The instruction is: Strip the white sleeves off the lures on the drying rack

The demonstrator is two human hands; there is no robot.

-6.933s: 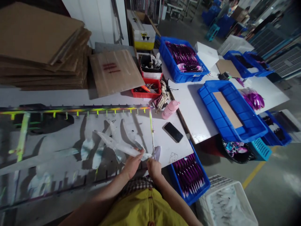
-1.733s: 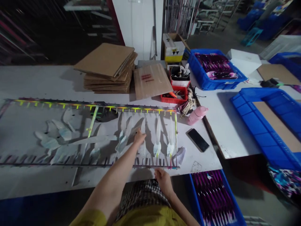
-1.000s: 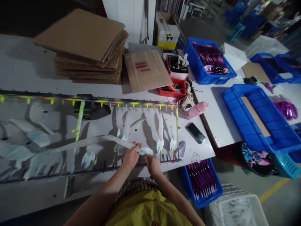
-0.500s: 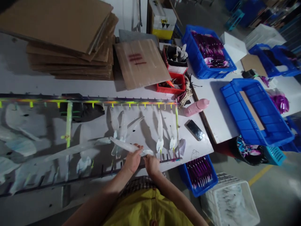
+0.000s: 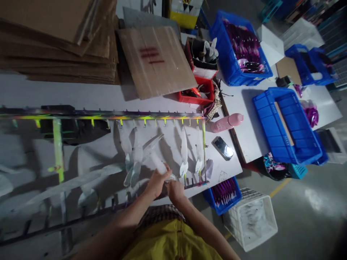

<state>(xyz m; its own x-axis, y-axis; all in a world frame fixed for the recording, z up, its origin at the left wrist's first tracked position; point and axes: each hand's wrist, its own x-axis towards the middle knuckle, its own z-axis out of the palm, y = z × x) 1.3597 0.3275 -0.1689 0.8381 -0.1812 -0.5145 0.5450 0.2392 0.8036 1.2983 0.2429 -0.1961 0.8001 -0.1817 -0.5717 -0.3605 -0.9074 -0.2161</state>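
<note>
We stand at a long white tabletop [image 5: 94,103] in a dim workshop, with a stack of corrugated cardboard sheets [image 5: 54,47] piled at its far side and a blue plastic crate [image 5: 287,144] lined with cardboard on the neighbouring table to the right. A long painted hook frame [image 5: 108,117] lies flat before us, its row of small hooks spacing white plumes [image 5: 184,151] side by side, apparently to keep them from tangling. A smartphone [image 5: 222,148] and a pink bottle [image 5: 227,122] sit just beyond the frame's right end, clear of the hanging pieces. Our left hand [image 5: 156,184] is clenched around a translucent plume [image 5: 159,163], which rises from the fist toward the hooks, just above the frame's lower bar. Our right hand [image 5: 175,190] sits beside the left at the plume's lower end; in this poor light, we cannot tell whether it grips or only steadies.
</note>
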